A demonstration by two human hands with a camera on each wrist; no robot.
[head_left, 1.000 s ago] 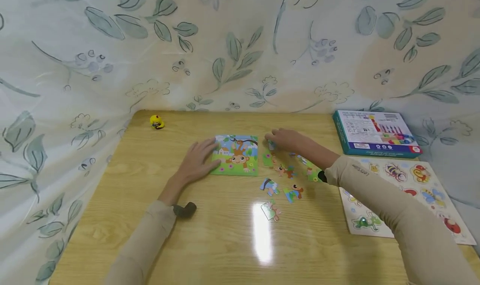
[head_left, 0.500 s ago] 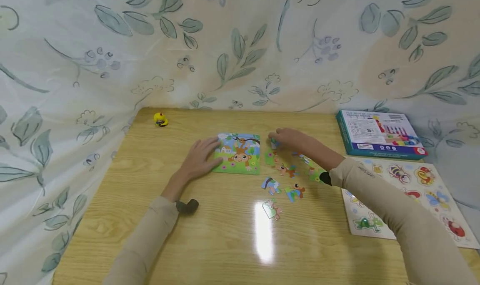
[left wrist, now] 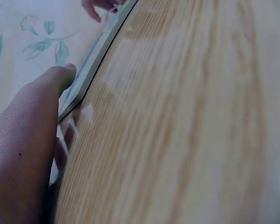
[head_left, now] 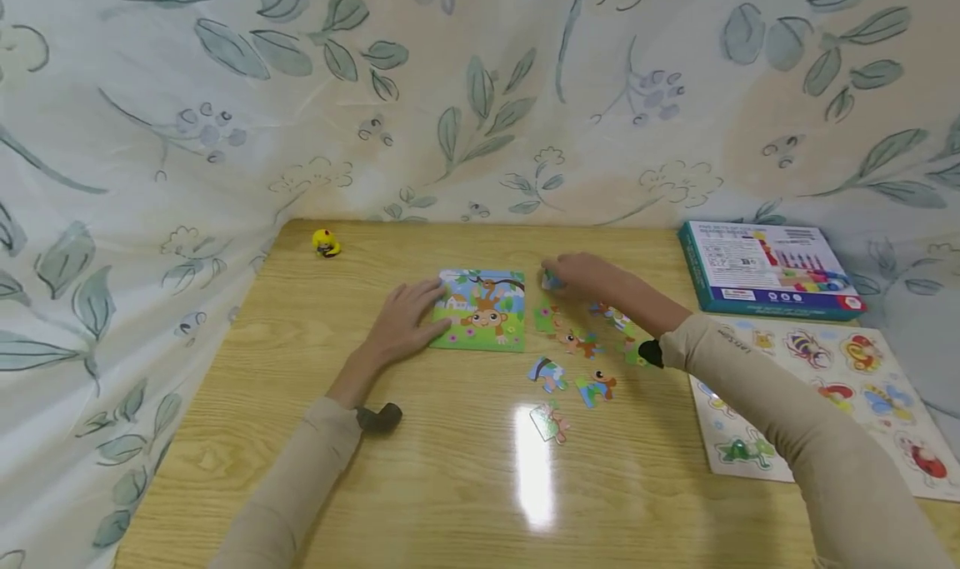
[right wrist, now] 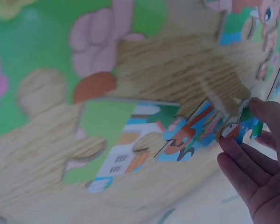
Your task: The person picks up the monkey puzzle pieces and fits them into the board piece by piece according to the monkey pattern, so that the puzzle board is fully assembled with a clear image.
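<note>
A square monkey picture puzzle board lies flat on the table. At its left edge rests my left hand, fingers extended and thumb on the near left part; the left wrist view shows the thumb on the board's rim. Just right of the board, my right hand pinches a small blue and green puzzle piece between thumb and fingertips. Loose puzzle pieces lie around and below this hand, among them a house piece, a branch piece and a brown and blue piece.
A teal-edged box stands at the back right. Before it lies a white insect board, partly covered by the right sleeve. A small yellow toy sits at the back left. Patterned cloth hangs behind the wooden table.
The head view has shifted slightly. Both hands stay in nearly the same places beside the board, and the loose pieces lie as before.
</note>
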